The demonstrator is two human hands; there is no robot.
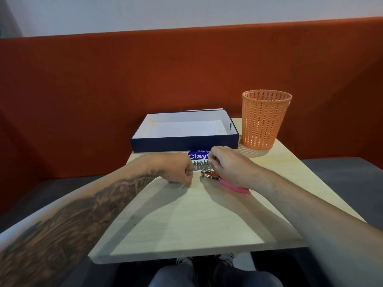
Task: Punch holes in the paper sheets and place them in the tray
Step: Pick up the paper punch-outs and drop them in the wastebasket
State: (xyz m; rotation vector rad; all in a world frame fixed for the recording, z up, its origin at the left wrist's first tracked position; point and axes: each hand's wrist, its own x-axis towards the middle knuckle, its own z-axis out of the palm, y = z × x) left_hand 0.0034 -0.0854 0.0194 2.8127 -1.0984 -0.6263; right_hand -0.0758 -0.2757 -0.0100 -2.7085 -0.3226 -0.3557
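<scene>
A paper sheet (199, 156) with a blue printed banner lies on the table just in front of the tray, mostly covered by my hands. My left hand (179, 169) is curled, its fingertips pinching down at the sheet's near left edge. The fingers of my right hand (227, 163) are curled and pinch the sheet's right side. A plier-type hole punch (208, 174) with a gold metal head and pink handles (235, 187) lies on the table under my right wrist. The tray (184, 144), a dark blue box with a white inside, stands open behind the sheet.
An orange plastic mesh basket (266, 119) stands to the right of the tray at the table's back corner. The light wooden table (186, 220) stretches toward me. An orange padded wall rises behind it, with grey seating on both sides.
</scene>
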